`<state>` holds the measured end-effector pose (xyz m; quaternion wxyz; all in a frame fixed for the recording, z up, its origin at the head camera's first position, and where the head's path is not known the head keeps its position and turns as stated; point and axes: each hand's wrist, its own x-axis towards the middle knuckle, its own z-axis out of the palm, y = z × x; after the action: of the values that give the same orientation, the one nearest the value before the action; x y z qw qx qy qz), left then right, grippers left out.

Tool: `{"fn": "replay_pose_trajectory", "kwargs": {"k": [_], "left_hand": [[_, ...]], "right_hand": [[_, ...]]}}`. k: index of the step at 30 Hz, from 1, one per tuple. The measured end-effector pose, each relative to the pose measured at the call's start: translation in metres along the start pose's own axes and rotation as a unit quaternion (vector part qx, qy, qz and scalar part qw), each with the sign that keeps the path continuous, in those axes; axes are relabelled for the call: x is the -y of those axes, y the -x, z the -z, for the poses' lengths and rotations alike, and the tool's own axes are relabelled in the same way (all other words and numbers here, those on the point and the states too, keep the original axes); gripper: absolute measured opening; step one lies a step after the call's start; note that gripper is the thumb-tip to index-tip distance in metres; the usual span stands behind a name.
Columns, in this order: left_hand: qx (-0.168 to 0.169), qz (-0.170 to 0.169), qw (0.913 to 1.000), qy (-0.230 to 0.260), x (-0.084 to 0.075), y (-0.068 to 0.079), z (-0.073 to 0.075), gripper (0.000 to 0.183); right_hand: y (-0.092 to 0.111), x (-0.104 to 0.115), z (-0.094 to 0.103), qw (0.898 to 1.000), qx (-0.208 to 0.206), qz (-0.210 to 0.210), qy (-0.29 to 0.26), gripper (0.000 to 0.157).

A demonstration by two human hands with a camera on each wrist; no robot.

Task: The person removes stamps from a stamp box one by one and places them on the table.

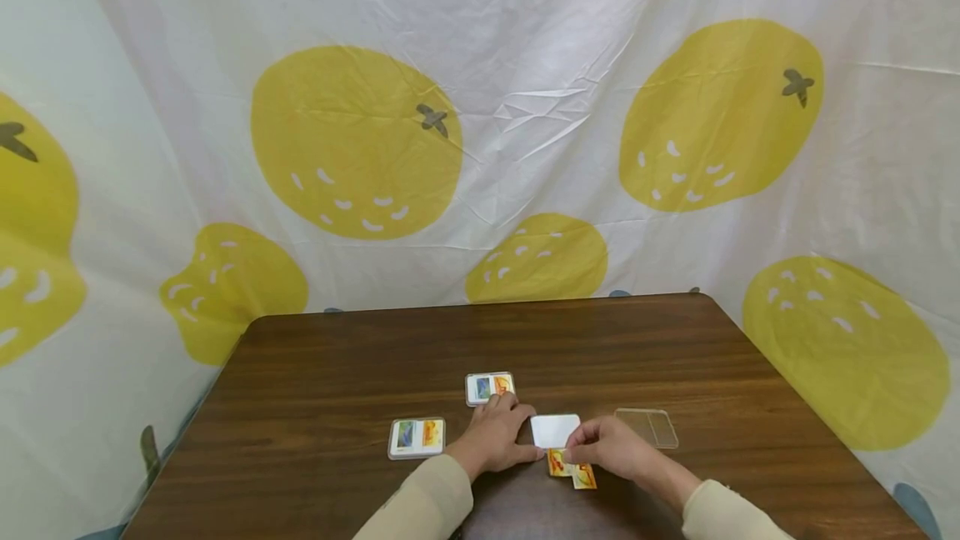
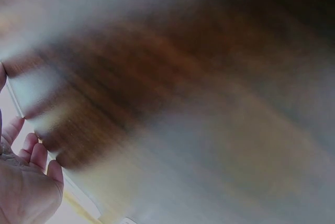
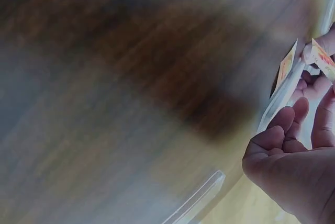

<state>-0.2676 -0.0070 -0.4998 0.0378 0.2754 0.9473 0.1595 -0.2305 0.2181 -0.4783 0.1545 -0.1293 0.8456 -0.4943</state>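
While the right hand (image 1: 611, 447) pinches a small orange-and-yellow card (image 1: 557, 463) between thumb and fingertips, just at the near edge of a white-backed case (image 1: 553, 427), a second card (image 1: 585, 477) of similar colours lies on the bench (image 1: 337, 373) close by, at the pinched card's lower right. The left hand (image 1: 495, 433) has its fingers loosely extended and grips nothing, with its thumb tip near the case's lower left corner; whether it touches the case I cannot tell. Beyond its fingers is a far case (image 1: 470, 391) showing a blue-green picture and an orange one, partly overlapped by those fingers in the head view. Left of that hand lies a similar filled case (image 1: 416, 455), and right of the right hand a clear divided cover (image 1: 651, 425). Behind the bench hangs a white cloth (image 1: 525, 148) printed with big yellow fruit.
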Motion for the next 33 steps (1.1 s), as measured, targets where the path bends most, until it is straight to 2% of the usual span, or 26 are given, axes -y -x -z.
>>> {"fn": "replay_pose_trajectory", "kwargs": {"k": [7, 12, 17, 22, 33], "left_hand": [[-0.003, -0.003, 1.0, 0.001, 0.001, 0.0, 0.0, 0.058], [-0.005, -0.005, 1.0, -0.001, 0.001, 0.0, 0.0, 0.058], [-0.004, -0.003, 1.0, 0.0, 0.001, 0.001, 0.0, 0.058], [-0.004, -0.002, 1.0, 0.001, 0.0, 0.001, 0.001, 0.058], [-0.008, -0.006, 1.0, 0.0, 0.001, 0.0, 0.0, 0.058]], "right_hand": [[0.003, -0.003, -0.005, 1.0, 0.005, 0.002, 0.003, 0.014], [0.003, -0.003, -0.008, 0.999, 0.004, 0.028, 0.024, 0.012], [0.003, -0.004, -0.012, 0.996, -0.027, 0.048, 0.077, 0.011], [0.003, -0.004, -0.016, 0.988, -0.061, 0.049, 0.132, 0.013], [0.002, -0.005, -0.02, 0.979, -0.086, 0.048, 0.179, 0.015]]}}
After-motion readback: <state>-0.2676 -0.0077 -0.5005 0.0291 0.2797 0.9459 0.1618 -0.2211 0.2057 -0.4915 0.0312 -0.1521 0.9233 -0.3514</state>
